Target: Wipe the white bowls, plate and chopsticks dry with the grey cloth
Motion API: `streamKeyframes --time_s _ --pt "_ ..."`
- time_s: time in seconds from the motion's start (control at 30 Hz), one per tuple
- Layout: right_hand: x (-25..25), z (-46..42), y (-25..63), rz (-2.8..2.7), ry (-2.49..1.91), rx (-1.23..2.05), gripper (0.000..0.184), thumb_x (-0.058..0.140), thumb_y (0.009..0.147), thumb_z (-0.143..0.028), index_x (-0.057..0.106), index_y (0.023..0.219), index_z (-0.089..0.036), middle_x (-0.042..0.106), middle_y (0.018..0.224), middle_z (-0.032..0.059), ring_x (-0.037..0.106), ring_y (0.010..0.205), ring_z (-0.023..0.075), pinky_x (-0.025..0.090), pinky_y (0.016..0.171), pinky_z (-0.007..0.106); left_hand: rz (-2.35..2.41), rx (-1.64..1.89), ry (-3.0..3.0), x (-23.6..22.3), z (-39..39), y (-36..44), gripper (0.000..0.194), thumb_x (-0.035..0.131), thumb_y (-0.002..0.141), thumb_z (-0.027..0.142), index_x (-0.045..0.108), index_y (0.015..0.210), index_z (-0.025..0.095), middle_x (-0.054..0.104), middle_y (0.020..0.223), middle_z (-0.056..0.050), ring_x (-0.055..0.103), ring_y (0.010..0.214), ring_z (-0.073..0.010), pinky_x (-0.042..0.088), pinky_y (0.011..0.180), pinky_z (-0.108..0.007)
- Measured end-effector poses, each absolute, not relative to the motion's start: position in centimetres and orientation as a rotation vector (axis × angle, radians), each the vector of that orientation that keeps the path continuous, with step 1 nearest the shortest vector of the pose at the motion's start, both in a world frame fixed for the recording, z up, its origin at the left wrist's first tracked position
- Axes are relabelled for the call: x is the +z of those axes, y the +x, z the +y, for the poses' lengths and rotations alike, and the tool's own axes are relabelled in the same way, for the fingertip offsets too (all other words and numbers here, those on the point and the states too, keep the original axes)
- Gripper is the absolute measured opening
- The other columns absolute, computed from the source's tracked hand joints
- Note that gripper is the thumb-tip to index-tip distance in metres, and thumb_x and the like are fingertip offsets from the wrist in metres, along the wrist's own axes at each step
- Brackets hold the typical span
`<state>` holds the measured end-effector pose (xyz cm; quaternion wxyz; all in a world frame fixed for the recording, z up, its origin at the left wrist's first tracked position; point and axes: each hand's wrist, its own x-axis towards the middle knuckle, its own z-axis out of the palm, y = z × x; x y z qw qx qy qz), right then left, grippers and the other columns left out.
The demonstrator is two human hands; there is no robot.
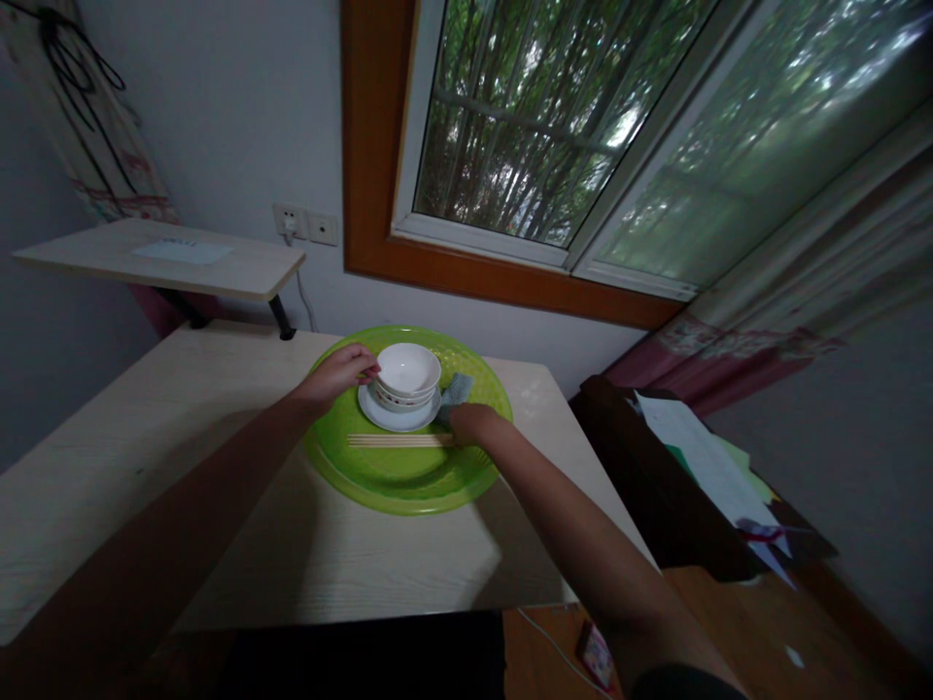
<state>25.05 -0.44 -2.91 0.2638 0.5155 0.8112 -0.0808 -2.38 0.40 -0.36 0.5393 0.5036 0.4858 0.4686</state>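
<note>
A large green round tray (408,486) rests on the pale wooden table. On it, several white bowls (408,369) are stacked upright on a white plate (370,413). My left hand (342,374) reaches in from the left, its fingers closed at the rim of the top bowl. To the right of the stack, my right hand (477,425) is closed on a grey cloth (458,389); its fingertips are mostly hidden. A bundle of wooden chopsticks (394,440) lies crosswise in front of the plate, with its right end beside or under my right hand.
The tray stands on a pale table (240,525). A raised shelf (167,258) with a paper label is at the back left. Behind are wall sockets (306,224) and a window. At right, papers (692,447) lie on a dark cabinet. A white cable (554,647) runs over the floor.
</note>
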Motion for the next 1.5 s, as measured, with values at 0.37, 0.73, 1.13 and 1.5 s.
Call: streamKeyframes --time_s 0.37,0.73,1.13,1.5 --pt "-3.7 0.0 25.2 2.174 1.392 -0.206 0.052 0.068 0.089 -0.048 0.074 0.128 -0.015 0.074 0.125 0.0219 0.072 0.115 0.038 0.059 0.09 0.041 1.146 1.109 1.191 -0.6 0.5 -2.4 0.02 0.074 0.075 0.035 0.064 0.077 0.018 0.071 0.079 -0.005 0.065 0.077 -0.0177 0.051 0.079 -0.033" --pt "-2.2 -0.9 24.9 2.2 1.444 -0.179 0.043 0.066 0.091 -0.043 0.075 0.123 -0.014 0.074 0.123 0.0207 0.073 0.112 0.0378 0.058 0.088 0.04 1.144 1.098 1.206 -0.6 0.5 -2.4 0.021 0.074 0.076 0.037 0.065 0.076 0.019 0.071 0.08 -0.004 0.065 0.078 -0.018 0.051 0.079 -0.033" --pt "-0.9 -1.5 24.6 2.238 1.415 -0.275 0.04 0.062 0.094 -0.044 0.073 0.123 -0.019 0.074 0.127 0.0159 0.073 0.11 0.0335 0.056 0.082 0.033 1.163 0.955 1.527 -0.6 0.5 -2.5 0.027 0.067 0.079 0.044 0.068 0.069 0.019 0.065 0.066 -0.004 0.058 0.062 -0.0176 0.043 0.06 -0.03" --pt "-1.4 -1.3 24.7 2.269 1.408 -0.314 0.04 0.065 0.094 -0.042 0.071 0.127 -0.02 0.074 0.128 0.0137 0.073 0.11 0.0301 0.054 0.082 0.029 0.982 0.165 2.017 -3.6 -0.8 -1.6 0.024 0.061 0.083 0.035 0.077 0.073 0.019 0.076 0.07 -0.005 0.07 0.064 -0.0183 0.046 0.061 -0.026"
